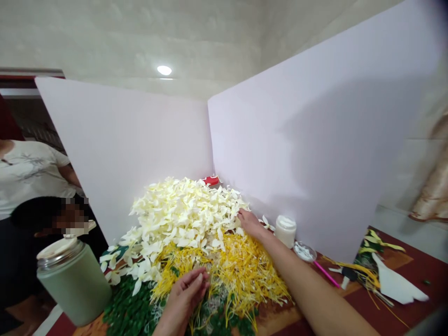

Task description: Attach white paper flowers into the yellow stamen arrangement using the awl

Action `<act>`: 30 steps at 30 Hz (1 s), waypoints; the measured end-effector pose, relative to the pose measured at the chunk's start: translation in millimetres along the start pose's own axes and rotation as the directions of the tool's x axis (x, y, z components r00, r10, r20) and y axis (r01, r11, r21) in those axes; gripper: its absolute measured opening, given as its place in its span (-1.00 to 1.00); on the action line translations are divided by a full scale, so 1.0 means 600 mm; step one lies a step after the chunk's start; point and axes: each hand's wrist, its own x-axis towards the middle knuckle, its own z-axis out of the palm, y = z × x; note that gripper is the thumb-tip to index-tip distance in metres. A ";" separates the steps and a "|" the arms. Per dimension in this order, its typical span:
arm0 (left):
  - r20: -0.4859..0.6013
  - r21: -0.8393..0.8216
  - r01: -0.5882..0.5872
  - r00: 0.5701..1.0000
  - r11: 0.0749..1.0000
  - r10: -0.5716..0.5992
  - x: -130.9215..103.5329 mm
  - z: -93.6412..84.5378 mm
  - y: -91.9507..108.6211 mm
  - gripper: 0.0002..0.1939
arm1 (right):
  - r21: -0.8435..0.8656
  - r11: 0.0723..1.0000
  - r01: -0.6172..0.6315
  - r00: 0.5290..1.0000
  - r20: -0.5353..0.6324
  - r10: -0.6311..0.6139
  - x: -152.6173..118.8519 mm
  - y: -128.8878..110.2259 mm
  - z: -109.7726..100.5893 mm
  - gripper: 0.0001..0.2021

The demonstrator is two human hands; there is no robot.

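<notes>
A large heap of white artificial flowers [185, 205] stands in the middle of the table, with yellow thread-like stamens [248, 268] in front of it. My right hand [250, 223] reaches to the right edge of the white heap; its fingertips are at the petals, and what they pinch is too small to tell. Above the yellow stamens, nearer to me, my left hand [191, 289] is curled with thumb and fingers together; anything between them is hidden. Dark green pieces [131, 305] lie at the front left, beside and below the left hand.
A green jar [75, 280] stands at the left, near two people. White boards [140, 140] rise behind the heap. To the right are a white jar [286, 231], a small clear dish [305, 251], a pink stick [327, 274] and a white piece [399, 282].
</notes>
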 end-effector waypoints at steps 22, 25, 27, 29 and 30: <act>-0.094 -0.118 -0.205 0.976 0.972 0.194 -0.005 -0.017 0.031 -0.62 | 0.629 0.764 -0.145 0.964 0.263 -0.034 -0.132 -0.155 0.051 -0.82; -0.063 -0.050 -0.249 0.967 0.967 0.246 -0.002 -0.024 0.032 -0.44 | 0.674 0.707 -0.214 0.931 0.361 -0.062 -0.153 -0.167 0.090 -0.79; -0.078 0.036 -0.264 0.961 0.964 0.266 0.001 -0.028 0.031 -0.41 | 0.700 0.671 -0.243 0.921 0.384 -0.067 -0.161 -0.167 0.107 -0.77; -0.068 0.087 -0.266 0.960 0.960 0.273 0.003 -0.031 0.031 -0.47 | 0.713 0.656 -0.250 0.928 0.370 -0.049 -0.163 -0.162 0.115 -0.76; -0.050 0.094 -0.265 0.961 0.960 0.270 0.003 -0.031 0.031 -0.49 | 0.715 0.653 -0.250 0.932 0.360 -0.038 -0.163 -0.158 0.117 -0.75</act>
